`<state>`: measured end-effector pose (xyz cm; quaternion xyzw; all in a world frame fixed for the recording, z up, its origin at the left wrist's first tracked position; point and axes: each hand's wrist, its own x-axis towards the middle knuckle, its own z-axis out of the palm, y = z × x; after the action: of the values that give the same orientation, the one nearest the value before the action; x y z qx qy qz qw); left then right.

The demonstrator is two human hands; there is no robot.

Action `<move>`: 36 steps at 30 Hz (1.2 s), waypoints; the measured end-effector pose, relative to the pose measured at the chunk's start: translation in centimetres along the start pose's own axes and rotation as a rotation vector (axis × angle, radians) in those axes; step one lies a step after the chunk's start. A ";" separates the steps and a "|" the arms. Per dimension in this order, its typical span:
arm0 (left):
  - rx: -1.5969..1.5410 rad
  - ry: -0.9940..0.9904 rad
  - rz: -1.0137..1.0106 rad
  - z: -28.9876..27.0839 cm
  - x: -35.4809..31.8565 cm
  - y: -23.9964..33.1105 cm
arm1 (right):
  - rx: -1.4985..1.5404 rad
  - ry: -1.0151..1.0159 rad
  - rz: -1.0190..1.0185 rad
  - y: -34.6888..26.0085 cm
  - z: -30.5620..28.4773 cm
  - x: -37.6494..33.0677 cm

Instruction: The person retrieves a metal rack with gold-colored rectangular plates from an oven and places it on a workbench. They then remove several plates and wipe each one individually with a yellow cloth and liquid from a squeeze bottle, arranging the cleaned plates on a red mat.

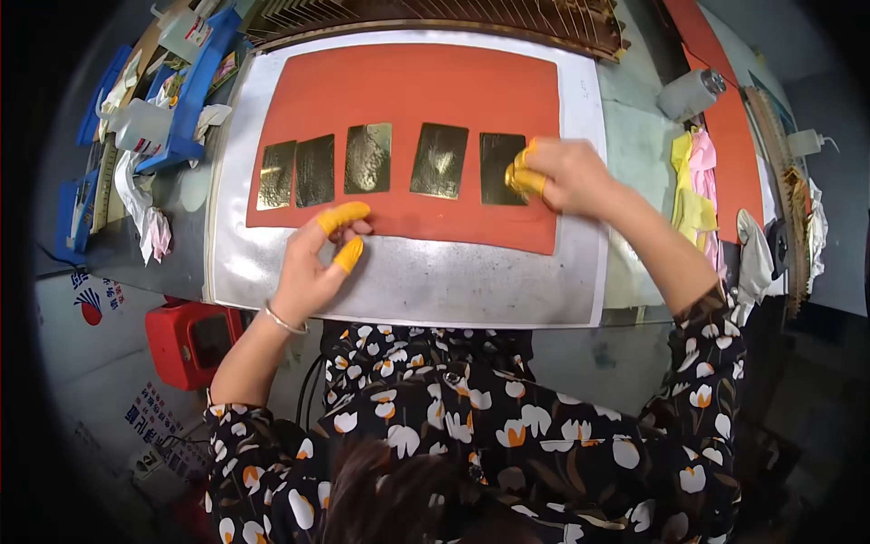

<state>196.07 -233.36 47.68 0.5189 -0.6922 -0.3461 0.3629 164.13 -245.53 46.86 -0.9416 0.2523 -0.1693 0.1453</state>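
Note:
Several dark, shiny rectangular plates lie in a row on an orange-red mat (417, 86). My right hand (566, 177), with yellow finger cots on its fingertips, is closed in a pinch over the right edge of the rightmost plate (497, 170). What the pinch holds, if anything, is hidden. My left hand (317, 258) hovers near the mat's front edge, its cot-covered thumb and forefinger apart and nothing between them. Nearest to it are a plate with a rippled sheen (368, 160) and two plates close together at the left, the outer one (277, 175) glossier.
A slotted brown rack (435, 20) runs along the back. On the left are blue bins (195, 100) and a white squeeze bottle (140, 125). A grey bottle (691, 93) and yellow and pink cloths (693, 186) lie on the right. A red stool (186, 340) stands below.

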 end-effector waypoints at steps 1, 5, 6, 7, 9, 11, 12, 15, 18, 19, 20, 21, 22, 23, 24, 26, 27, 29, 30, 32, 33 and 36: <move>-0.010 -0.003 0.010 0.2 0.9 0.1 | 0.001 0.016 0.002 0.8 -0.2 0.7; 0.063 0.011 0.189 1.3 3.2 0.7 | -0.023 -0.055 -0.076 -0.5 -0.3 -0.1; 0.092 0.023 0.245 1.4 3.9 0.6 | -0.038 0.030 -0.055 0.4 -0.1 0.1; 0.173 0.029 0.273 1.6 4.6 0.4 | -0.043 0.054 0.054 1.4 -0.2 1.0; 0.330 0.006 0.292 1.9 6.2 0.4 | -0.041 0.122 0.095 1.8 0.0 2.0; 0.403 0.001 0.293 2.4 7.5 0.3 | 0.017 -0.015 -0.037 -1.5 1.0 1.1; 0.426 -0.026 0.304 2.7 8.4 0.4 | 0.020 -0.105 -0.105 -3.4 1.1 0.1; 0.422 -0.099 0.326 3.1 9.9 0.3 | 0.095 -0.117 -0.108 -6.1 0.1 -1.8; 0.404 -0.176 0.298 3.6 11.4 0.3 | 0.017 0.014 0.015 -4.8 -0.3 -0.3; 0.382 -0.184 0.261 3.7 12.0 0.0 | 0.023 0.028 0.008 -4.5 0.3 0.3; 0.354 -0.190 0.226 3.8 12.8 -0.2 | -0.005 0.010 0.030 -4.1 0.7 1.1; 0.364 -0.201 0.226 3.7 13.4 -0.2 | -0.032 -0.006 0.051 -3.9 1.1 1.9; 0.277 -0.217 0.162 3.8 13.9 -0.2 | -0.060 -0.031 0.070 -3.4 1.4 2.6; 0.186 -0.234 0.106 4.1 14.5 -0.2 | -0.124 0.057 0.137 -2.3 1.8 3.3; 0.096 -0.252 0.051 4.4 15.1 -0.1 | -0.189 0.146 0.204 -1.4 1.9 3.7; 0.169 -0.246 0.079 4.9 15.2 0.9 | -0.152 0.019 0.153 -2.1 0.3 2.7; 0.312 -0.244 0.109 5.6 14.7 2.5 | -0.090 -0.048 0.097 -3.4 -0.3 0.7; 0.528 -0.213 0.270 7.0 14.2 2.4 | 0.040 -0.037 0.030 -5.8 -1.6 -2.9; 0.569 -0.214 0.300 7.9 13.6 3.2 | 0.103 0.046 0.041 -6.2 -2.4 -4.7; 0.632 -0.294 0.201 8.8 13.0 3.7 | 0.202 0.202 0.247 -6.1 -3.5 -7.5; 0.671 -0.283 0.183 9.0 12.9 3.7 | 0.183 0.278 0.322 -6.2 -3.7 -8.7; 0.716 -0.366 0.096 9.0 13.3 4.9 | 0.189 0.492 0.435 -7.0 -2.7 -11.3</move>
<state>183.39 -244.24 49.29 0.5096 -0.8455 -0.1525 0.0458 156.87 -234.29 49.04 -0.7790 0.4580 -0.3790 0.1992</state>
